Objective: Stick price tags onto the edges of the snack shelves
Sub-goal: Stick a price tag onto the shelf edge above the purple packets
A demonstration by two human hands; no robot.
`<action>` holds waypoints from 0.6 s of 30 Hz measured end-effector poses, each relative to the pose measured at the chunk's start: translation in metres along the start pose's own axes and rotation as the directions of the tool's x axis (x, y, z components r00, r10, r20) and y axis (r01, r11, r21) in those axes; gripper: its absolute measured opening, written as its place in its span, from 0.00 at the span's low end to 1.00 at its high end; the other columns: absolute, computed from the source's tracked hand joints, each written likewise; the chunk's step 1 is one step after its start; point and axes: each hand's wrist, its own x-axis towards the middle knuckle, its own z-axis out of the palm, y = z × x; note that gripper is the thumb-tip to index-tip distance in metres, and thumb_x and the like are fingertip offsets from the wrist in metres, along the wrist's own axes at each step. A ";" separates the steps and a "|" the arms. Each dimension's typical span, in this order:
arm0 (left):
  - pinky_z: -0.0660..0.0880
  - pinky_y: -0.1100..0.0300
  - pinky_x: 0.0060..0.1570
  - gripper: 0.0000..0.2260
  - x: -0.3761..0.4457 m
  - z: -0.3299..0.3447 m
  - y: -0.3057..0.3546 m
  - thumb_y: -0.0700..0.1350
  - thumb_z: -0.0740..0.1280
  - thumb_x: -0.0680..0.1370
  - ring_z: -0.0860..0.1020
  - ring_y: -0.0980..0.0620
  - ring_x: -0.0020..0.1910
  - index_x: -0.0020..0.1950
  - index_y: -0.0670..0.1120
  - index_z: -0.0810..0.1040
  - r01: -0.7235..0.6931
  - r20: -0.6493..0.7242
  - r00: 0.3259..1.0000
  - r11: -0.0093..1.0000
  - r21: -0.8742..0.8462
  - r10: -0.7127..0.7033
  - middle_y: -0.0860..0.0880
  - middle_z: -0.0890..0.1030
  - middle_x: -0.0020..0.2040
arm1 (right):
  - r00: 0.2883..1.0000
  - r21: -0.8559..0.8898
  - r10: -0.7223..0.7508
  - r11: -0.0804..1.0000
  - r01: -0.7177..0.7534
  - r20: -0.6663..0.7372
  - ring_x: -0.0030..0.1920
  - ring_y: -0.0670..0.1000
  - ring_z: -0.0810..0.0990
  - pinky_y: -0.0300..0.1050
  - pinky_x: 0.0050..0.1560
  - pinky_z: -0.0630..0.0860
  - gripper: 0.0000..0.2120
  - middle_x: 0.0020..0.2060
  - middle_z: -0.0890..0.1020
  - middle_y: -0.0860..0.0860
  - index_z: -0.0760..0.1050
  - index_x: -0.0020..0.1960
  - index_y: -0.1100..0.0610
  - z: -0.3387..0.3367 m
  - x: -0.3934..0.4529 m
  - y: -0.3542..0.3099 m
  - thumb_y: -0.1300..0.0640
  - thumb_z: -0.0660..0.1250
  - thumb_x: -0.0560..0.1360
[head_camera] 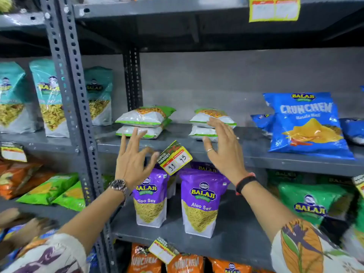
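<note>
A yellow-edged price tag (175,158) with two handwritten numbers hangs tilted on the front edge of the middle grey shelf (275,160). My left hand (134,160) is just left of the tag, fingers spread, thumb tip close to its corner, holding nothing. My right hand (224,150) is just right of the tag, palm open and fingers apart, in front of the shelf edge. Neither hand touches the tag as far as I can tell.
Two stacks of white-green snack packs (144,121) lie on the middle shelf, blue Crunchem bags (307,127) to the right. Purple Aloo Sev pouches (199,201) stand below. Other tags hang on the top shelf (274,9), lower shelf (163,251) and left shelf (13,153). A perforated upright (72,91) stands left.
</note>
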 end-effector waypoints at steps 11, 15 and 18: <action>0.49 0.40 0.73 0.10 -0.003 0.033 -0.033 0.56 0.67 0.75 0.60 0.45 0.74 0.40 0.52 0.82 -0.035 0.058 0.997 0.988 -0.147 0.044 0.46 0.69 0.72 | 0.977 -0.101 0.202 0.976 -0.195 0.064 0.47 0.56 0.82 0.49 0.39 0.76 0.08 0.48 0.85 0.51 0.74 0.56 0.47 0.082 -0.010 -0.027 0.49 0.63 0.78; 0.53 0.46 0.73 0.07 0.001 0.034 -0.036 0.50 0.66 0.77 0.68 0.47 0.70 0.42 0.47 0.78 -0.117 0.058 0.989 0.955 -0.272 0.138 0.47 0.75 0.65 | 0.983 -0.187 0.184 0.965 -0.184 -0.014 0.37 0.57 0.81 0.44 0.30 0.67 0.05 0.36 0.83 0.49 0.74 0.47 0.51 0.087 -0.008 -0.030 0.50 0.63 0.78; 0.57 0.47 0.72 0.06 0.006 0.029 -0.042 0.47 0.64 0.79 0.74 0.49 0.63 0.46 0.46 0.78 -0.128 0.050 0.986 0.916 -0.381 0.158 0.49 0.78 0.61 | 0.983 -0.238 0.183 0.955 -0.180 -0.009 0.37 0.61 0.80 0.47 0.30 0.67 0.06 0.34 0.83 0.52 0.73 0.48 0.53 0.090 -0.007 -0.031 0.52 0.61 0.79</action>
